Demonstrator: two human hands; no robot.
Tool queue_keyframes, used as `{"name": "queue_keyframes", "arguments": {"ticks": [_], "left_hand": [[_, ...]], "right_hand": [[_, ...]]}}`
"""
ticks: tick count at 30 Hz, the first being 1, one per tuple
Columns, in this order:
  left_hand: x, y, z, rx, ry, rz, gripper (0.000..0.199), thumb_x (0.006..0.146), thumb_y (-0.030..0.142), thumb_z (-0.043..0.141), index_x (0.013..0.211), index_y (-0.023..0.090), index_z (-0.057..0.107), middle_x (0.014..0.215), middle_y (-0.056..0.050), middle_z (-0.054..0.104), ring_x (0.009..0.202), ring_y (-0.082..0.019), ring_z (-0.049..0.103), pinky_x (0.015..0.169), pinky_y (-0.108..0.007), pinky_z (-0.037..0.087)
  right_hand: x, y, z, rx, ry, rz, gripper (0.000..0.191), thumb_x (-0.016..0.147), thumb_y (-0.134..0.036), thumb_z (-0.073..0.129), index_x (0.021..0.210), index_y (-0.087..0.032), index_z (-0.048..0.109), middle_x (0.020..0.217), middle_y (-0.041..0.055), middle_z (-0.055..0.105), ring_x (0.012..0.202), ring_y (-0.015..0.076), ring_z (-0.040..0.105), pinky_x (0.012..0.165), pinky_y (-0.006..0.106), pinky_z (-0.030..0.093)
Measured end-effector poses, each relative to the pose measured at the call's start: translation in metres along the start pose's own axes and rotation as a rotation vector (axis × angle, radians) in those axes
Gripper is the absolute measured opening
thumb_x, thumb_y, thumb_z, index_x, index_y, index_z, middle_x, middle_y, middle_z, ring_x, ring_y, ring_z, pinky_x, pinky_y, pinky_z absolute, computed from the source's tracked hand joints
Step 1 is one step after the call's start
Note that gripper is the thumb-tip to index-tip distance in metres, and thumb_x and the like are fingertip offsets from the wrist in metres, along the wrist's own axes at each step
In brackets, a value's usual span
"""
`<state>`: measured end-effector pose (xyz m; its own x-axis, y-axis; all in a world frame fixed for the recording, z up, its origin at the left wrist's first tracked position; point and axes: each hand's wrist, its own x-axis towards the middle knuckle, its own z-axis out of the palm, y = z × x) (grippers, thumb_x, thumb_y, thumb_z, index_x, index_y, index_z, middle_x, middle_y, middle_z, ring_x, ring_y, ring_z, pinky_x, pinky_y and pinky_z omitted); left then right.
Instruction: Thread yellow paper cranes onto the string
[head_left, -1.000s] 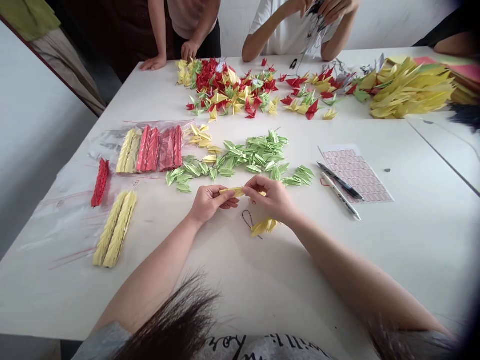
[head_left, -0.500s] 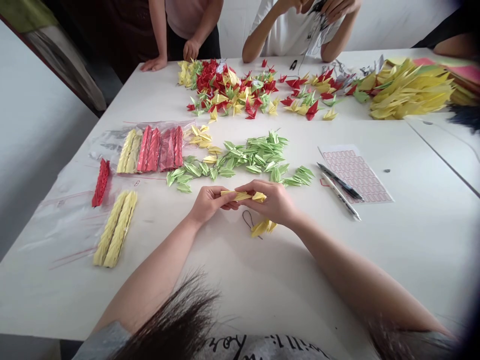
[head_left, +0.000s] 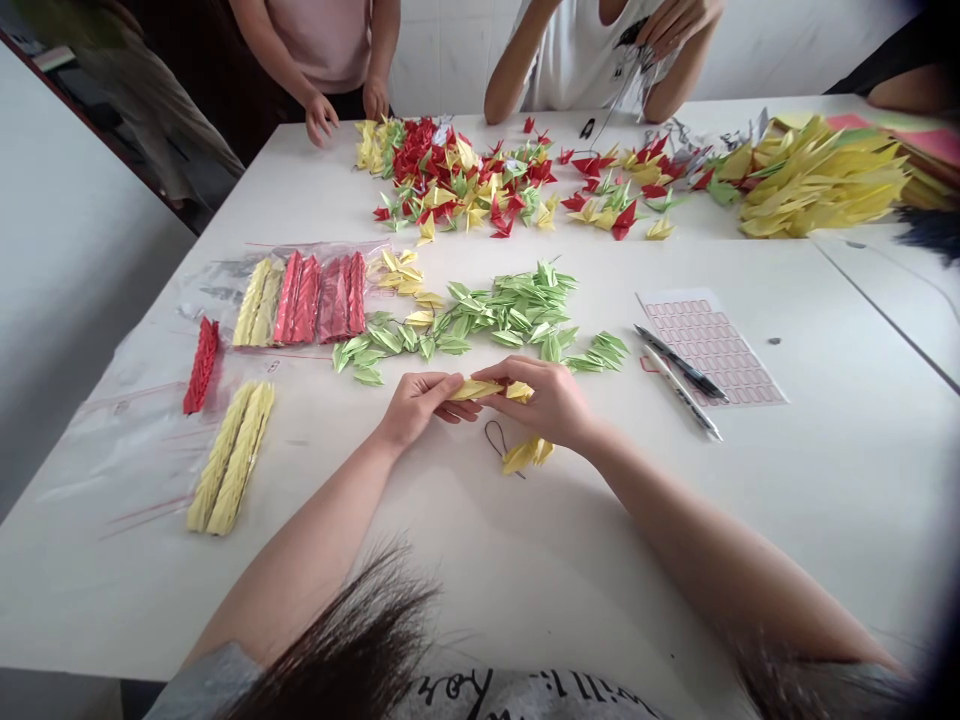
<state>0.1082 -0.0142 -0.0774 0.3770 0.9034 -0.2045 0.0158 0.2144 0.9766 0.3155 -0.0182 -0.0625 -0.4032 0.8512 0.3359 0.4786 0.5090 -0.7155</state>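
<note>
Both my hands meet over the white table (head_left: pixel 600 560), gripping folded yellow paper pieces (head_left: pixel 478 388) between them. My left hand (head_left: pixel 420 405) pinches one end with thumb and fingers. Around the other end, my right hand (head_left: pixel 546 400) has its fingers closed. Just below my right hand lies a yellow folded strand (head_left: pixel 528 456) with a dark cord loop (head_left: pixel 496 438). Beyond my hands spreads a pile of green folded paper pieces (head_left: pixel 525 305), with a few yellow ones (head_left: pixel 401 272) at its left.
Packed red strips (head_left: pixel 300 298), a red strip (head_left: pixel 201 365) and two yellow strips (head_left: pixel 231 458) lie left. Pens (head_left: pixel 679 362) and a label sheet (head_left: pixel 724 350) lie right. Farther back are colourful paper cranes (head_left: pixel 450 170), yellow paper (head_left: pixel 821 180) and people at the table's far edge.
My left thumb has shifted back, showing more of the yellow paper. Across the table, the person in pink has moved left and lifted a hand off the tabletop.
</note>
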Motion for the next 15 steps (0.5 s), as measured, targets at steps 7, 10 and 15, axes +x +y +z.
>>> {"name": "queue_keyframes", "arguments": {"ticks": [7, 10, 15], "left_hand": [[-0.001, 0.001, 0.002, 0.076, -0.007, 0.03, 0.046, 0.078, 0.059, 0.071, 0.082, 0.013, 0.075, 0.077, -0.011, 0.077, 0.069, -0.021, 0.075, 0.059, -0.025, 0.053], [0.0, 0.0, 0.002, 0.077, 0.023, 0.05, 0.046, 0.076, 0.059, 0.072, 0.079, 0.013, 0.074, 0.072, -0.01, 0.076, 0.065, -0.021, 0.074, 0.055, -0.024, 0.051], [0.002, -0.004, 0.001, 0.052, 0.068, 0.065, 0.044, 0.075, 0.057, 0.073, 0.075, 0.013, 0.072, 0.072, -0.01, 0.076, 0.062, -0.02, 0.073, 0.055, -0.025, 0.051]], "right_hand": [[0.0, 0.0, 0.007, -0.019, 0.015, -0.049, 0.015, 0.091, -0.031, 0.063, 0.099, -0.021, 0.071, 0.086, 0.0048, 0.071, 0.073, 0.0151, 0.065, 0.067, 0.028, 0.054], [0.001, -0.003, 0.005, -0.093, 0.067, -0.158, 0.019, 0.092, -0.034, 0.063, 0.104, -0.021, 0.068, 0.096, 0.0085, 0.07, 0.085, 0.0196, 0.066, 0.074, 0.034, 0.055], [-0.021, -0.026, -0.008, -0.237, 0.161, -0.301, 0.015, 0.091, -0.034, 0.064, 0.106, -0.032, 0.067, 0.11, 0.0068, 0.068, 0.103, 0.0255, 0.063, 0.09, 0.045, 0.052]]}}
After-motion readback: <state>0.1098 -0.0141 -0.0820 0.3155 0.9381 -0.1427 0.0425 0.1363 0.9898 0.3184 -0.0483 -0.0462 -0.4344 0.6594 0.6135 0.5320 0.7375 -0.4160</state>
